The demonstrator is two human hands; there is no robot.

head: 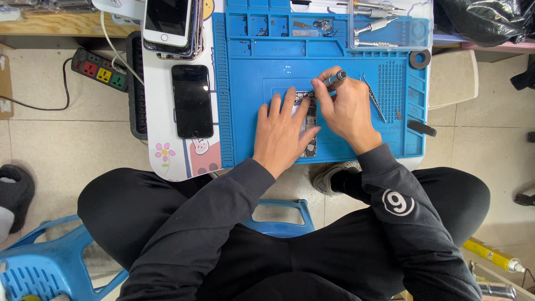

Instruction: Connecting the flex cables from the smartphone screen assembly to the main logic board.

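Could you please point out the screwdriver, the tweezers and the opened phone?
screwdriver (pixel 335 78), head view, on its grey handle.
tweezers (pixel 374 100), head view, on the middle of the arms.
opened phone (pixel 310 146), head view, on its exposed lower interior.

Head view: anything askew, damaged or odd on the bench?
Nothing spilled or broken. The opened phone lies flat on the blue mat, pinned by the left hand; the right hand holds a screwdriver to it. Only oddity: the phone stack at the top is untidy, edges misaligned.
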